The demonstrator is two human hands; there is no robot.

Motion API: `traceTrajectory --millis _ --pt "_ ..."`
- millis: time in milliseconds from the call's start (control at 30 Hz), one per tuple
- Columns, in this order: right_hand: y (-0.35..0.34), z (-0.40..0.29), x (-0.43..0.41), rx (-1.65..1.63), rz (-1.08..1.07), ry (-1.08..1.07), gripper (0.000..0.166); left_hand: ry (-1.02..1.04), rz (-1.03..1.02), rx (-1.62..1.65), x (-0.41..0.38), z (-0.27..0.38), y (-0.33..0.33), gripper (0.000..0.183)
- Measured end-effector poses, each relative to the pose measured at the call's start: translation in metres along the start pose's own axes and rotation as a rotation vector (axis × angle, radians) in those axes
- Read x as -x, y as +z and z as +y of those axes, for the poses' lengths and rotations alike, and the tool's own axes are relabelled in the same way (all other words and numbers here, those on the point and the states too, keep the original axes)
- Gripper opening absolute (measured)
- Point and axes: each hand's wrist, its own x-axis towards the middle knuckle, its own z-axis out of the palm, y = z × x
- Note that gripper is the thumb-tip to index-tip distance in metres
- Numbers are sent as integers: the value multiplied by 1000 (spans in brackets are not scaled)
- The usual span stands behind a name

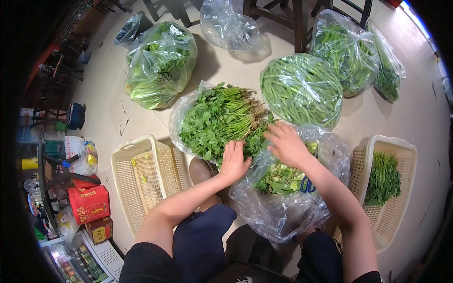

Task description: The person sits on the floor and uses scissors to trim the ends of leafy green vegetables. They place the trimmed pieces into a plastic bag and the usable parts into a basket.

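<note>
A big heap of cilantro [216, 123] with brown roots lies on a clear plastic bag in front of me. My left hand [235, 161] rests at its near edge, fingers bent over the leaves; whether they grip any stems is hidden. Slightly blurred, my right hand [286, 143] is beside loose leafy greens at the heap's right side, its fingers apart and nothing visible in them. Below it, an open plastic bag [276, 215] between my legs contains cut vegetable trimmings [279, 178]. Blue-handled scissors [308, 184] lie on the trimmings, partly covered by my right forearm.
At right, a cream plastic basket [407, 169] holds a cilantro bunch [382, 180]. Another basket [148, 205] at left has a few leaf scraps. Bagged green beans [300, 88], bagged leafy vegetables [161, 67] and more bagged greens [343, 53] stand beyond, near dark stool legs [300, 28].
</note>
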Motion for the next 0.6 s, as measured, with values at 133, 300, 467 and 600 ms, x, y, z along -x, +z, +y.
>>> traceTrajectory --millis 133,300,467,600 --pt "14 -16 13 118 -736 65 32 0 -69 -82 2 -8 1 85" --pt "20 -15 32 158 -650 81 30 -93 -168 -294 -17 11 6 87" --pt "20 -9 36 -10 -515 134 25 -85 -249 -297 -34 1 12 71" --pt "19 1 33 -323 -309 305 13 -109 -73 92 -40 -24 6 51"
